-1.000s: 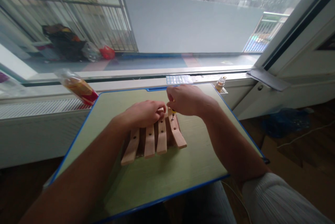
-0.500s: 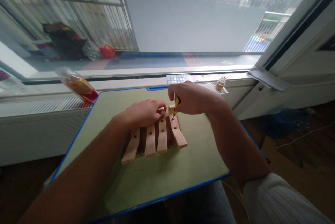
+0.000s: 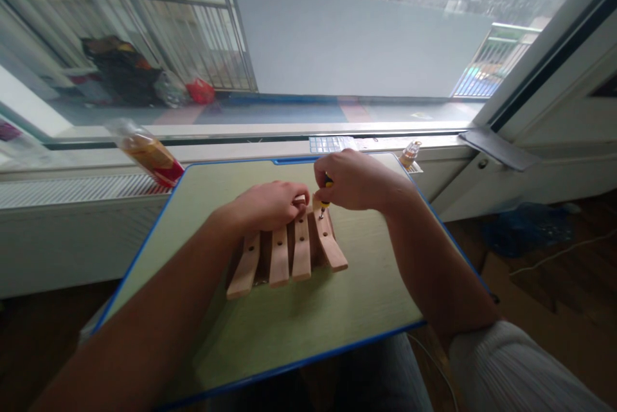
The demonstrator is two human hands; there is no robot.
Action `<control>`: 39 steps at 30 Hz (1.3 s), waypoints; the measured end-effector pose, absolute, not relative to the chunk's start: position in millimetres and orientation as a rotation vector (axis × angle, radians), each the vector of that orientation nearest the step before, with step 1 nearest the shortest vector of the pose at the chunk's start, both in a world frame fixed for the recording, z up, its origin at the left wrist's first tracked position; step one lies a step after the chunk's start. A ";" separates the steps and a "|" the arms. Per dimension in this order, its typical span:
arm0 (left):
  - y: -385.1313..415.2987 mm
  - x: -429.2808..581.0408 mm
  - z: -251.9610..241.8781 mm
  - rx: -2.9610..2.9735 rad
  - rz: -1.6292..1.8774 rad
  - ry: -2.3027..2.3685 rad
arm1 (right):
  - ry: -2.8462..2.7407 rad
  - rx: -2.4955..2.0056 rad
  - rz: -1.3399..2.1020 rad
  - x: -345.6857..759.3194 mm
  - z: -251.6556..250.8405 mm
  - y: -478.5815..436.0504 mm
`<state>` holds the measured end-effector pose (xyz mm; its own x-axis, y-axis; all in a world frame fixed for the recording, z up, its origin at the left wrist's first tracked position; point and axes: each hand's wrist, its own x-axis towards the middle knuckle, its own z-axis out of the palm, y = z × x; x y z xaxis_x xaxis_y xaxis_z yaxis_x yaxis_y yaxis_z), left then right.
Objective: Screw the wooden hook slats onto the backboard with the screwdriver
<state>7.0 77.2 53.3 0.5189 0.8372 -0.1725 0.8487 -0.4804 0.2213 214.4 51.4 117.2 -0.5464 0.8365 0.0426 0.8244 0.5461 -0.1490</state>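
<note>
Several pale wooden slats (image 3: pixel 302 251) with dark holes lie side by side across a piece beneath them, most of which is hidden. My left hand (image 3: pixel 272 203) lies over their far ends, its fingers curled down and closed on the wood. In my right hand (image 3: pixel 354 180) is a yellow and black screwdriver (image 3: pixel 326 197), its handle pinched between closed fingers. The metal tip points down to a small shiny screw (image 3: pixel 321 217) at the upper hole of the rightmost slat (image 3: pixel 332 251). That slat's lower hole is dark.
The slats rest on a greenish table (image 3: pixel 380 277) with a blue edge. Beyond it are a window sill and a radiator (image 3: pixel 87 190). A bottle with a red label (image 3: pixel 154 158) leans at the left, and a small bottle (image 3: pixel 410 153) stands at the back right.
The right hand has turned slightly around the screwdriver, and less of the handle shows. The left hand keeps its hold. The whole view has shifted a little.
</note>
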 end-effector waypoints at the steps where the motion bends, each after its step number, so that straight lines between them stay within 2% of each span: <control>1: 77.1 6.9 53.3 2.484 -0.059 1.413 | -2.668 -1.440 0.183 213.7 117.1 51.8; 6: 77.0 6.4 53.5 2.483 -0.063 1.419 | -2.661 -1.481 0.249 216.4 115.7 52.5; 14: 80.5 4.7 50.6 2.473 -0.092 1.419 | -2.757 -1.285 0.405 222.5 120.0 46.8; 28: 82.8 3.7 47.6 2.492 -0.067 1.397 | -2.683 -1.264 0.226 218.9 121.5 45.6; 39: 79.2 5.9 51.3 2.487 -0.057 1.409 | -2.626 -1.506 0.088 210.5 113.1 53.1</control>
